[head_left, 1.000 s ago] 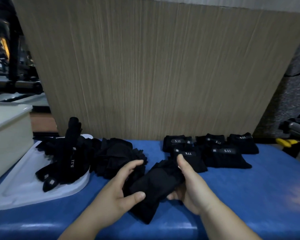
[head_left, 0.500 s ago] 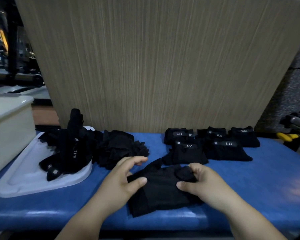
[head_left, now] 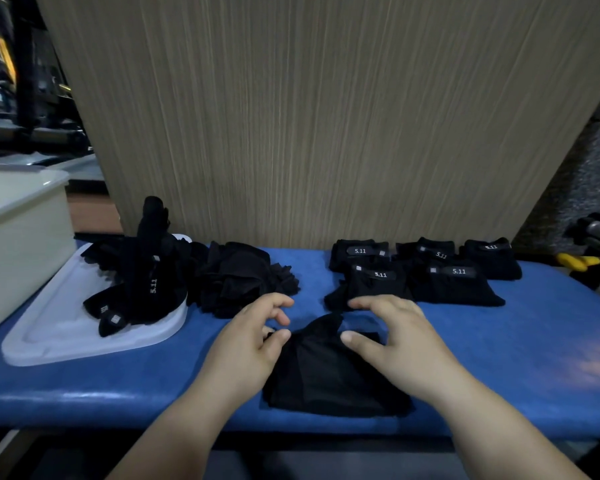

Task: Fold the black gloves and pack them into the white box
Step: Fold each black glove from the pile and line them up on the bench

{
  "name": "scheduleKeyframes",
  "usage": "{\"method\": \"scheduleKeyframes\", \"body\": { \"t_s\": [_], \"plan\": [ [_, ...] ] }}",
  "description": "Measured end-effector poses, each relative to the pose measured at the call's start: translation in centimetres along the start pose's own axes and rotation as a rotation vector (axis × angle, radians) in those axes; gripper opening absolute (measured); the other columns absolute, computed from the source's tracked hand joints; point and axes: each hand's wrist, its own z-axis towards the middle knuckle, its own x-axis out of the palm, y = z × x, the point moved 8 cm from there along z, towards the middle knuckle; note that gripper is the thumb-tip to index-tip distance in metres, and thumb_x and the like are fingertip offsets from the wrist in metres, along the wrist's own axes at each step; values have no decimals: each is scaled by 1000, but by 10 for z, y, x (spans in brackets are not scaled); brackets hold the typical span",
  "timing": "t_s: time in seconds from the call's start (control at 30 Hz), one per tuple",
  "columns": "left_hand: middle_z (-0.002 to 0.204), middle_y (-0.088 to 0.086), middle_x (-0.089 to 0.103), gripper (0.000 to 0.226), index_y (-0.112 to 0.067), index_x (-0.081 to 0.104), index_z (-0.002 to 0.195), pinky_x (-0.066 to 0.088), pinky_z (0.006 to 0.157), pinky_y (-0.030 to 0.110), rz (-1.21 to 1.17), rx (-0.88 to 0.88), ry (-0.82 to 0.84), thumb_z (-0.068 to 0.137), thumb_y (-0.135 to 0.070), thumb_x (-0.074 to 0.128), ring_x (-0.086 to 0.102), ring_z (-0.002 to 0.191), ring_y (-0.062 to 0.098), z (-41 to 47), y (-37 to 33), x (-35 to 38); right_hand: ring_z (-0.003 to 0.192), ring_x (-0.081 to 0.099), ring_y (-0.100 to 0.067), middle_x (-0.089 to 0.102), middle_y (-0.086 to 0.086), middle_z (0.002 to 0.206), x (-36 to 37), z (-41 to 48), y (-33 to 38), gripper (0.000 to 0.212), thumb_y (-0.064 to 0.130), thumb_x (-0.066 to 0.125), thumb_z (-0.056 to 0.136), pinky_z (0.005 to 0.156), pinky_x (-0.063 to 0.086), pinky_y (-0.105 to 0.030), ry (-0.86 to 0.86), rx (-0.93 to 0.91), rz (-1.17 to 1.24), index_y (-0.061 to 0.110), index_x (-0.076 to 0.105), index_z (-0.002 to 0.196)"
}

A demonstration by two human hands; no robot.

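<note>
Glove sits near the worktop's front edge, well apart from the box. Left hand pinches its top corner, right hand spread loose, thumb on it. Sloppy tug and the fold probably pops open, or it slides off.

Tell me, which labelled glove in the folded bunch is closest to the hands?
The front-left glove, just past the right hand; the others lie farther.

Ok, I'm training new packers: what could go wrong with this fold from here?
The half-folded glove lies near the front edge of the blue table, so a tug could drag it off. Its peaked top may spring open when the left hand and right hand let go.
</note>
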Motion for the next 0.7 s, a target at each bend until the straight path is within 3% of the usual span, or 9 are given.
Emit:
{"method": "scheduleKeyframes", "body": {
  "t_s": [0.13, 0.23, 0.3, 0.43, 0.5, 0.57, 0.63, 0.7],
  "plan": [
    [98, -27, 55, 39, -50, 46, 107, 41, 64, 12, -33, -4, 19, 91, -15, 58, 56, 65, -3, 0, -3, -2, 119, 40, -1, 55, 19, 120, 20, 14, 15, 48, 59, 60, 81, 104, 37, -26, 118, -54, -41, 38, 57, 124],
    [96, -25, 58, 32, -46, 48, 106, 41, 65, 11, -62, -12, 4, 91, -20, 59, 56, 63, -2, 1, -3, -3, 92, 57, -4, 65, 13, 96, 27, 23, 17, 20, 48, 59, 89, 82, 47, -23, 101, -17, -9, 33, 64, 102],
    [97, -22, 61, 27, -42, 51, 108, 40, 69, 12, -123, -53, 12, 87, -33, 65, 57, 68, -5, 0, -1, -3, 75, 59, -4, 66, 9, 81, 27, 26, 15, 8, 42, 58, 92, 69, 46, -22, 57, 11, 67, 34, 61, 92],
    [103, -16, 64, 65, -42, 51, 115, 45, 81, 14, -174, -113, 155, 57, -63, 73, 59, 88, -2, -1, 5, 3, 69, 60, -1, 67, 11, 75, 30, 28, 9, 11, 38, 56, 93, 65, 48, -24, 9, 40, 170, 35, 60, 83],
    [103, -15, 64, 66, -41, 50, 117, 44, 73, 12, -133, -113, 187, 59, -52, 80, 58, 76, -5, -1, 3, 6, 72, 62, -3, 68, 10, 77, 32, 26, 9, 12, 39, 54, 94, 68, 51, -28, -3, 40, 175, 33, 61, 86],
    [99, -11, 64, 55, -33, 52, 116, 40, 61, 8, -126, -114, 152, 71, -27, 82, 53, 59, -7, 1, 1, 6, 73, 61, -3, 67, 10, 77, 33, 24, 10, 13, 39, 52, 94, 71, 51, -30, -8, 31, 153, 32, 60, 88],
    [92, -8, 66, 41, -30, 55, 110, 41, 60, 9, -172, -146, 111, 78, -15, 76, 53, 56, -6, 3, 3, 4, 74, 60, -4, 67, 9, 77, 31, 24, 12, 13, 38, 51, 95, 72, 51, -32, -24, 19, 127, 31, 60, 90],
    [85, -6, 69, 32, -33, 56, 104, 44, 63, 15, -205, -182, 82, 82, -17, 72, 57, 61, 0, 4, 8, 2, 77, 60, -8, 66, 8, 78, 28, 23, 13, 14, 39, 48, 96, 72, 49, -32, -41, 18, 73, 30, 59, 95]
  ]
}}
